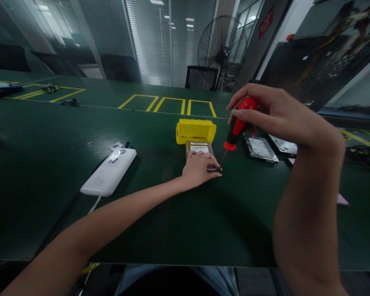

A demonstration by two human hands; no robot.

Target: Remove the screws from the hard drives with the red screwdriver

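A hard drive (200,147) with a pale label lies on the green table, its near part hidden under my left hand (199,169). The fingers of that hand bend over the drive, and a small dark piece (212,168) shows between thumb and forefinger; I cannot tell whether it is part of the drive. My right hand (265,111) is raised to the right, wrapped around the red and black handle of a screwdriver (234,129). Its shaft slants down to the left, and the tip is at the dark piece beside my left fingertips.
A yellow plastic bin (195,131) sits just behind the drive. To the right lie further hard drives (260,149), partly behind my right arm. A white power bank (111,172) with a cable is on the left. Yellow tape outlines (169,105) mark the table's far side.
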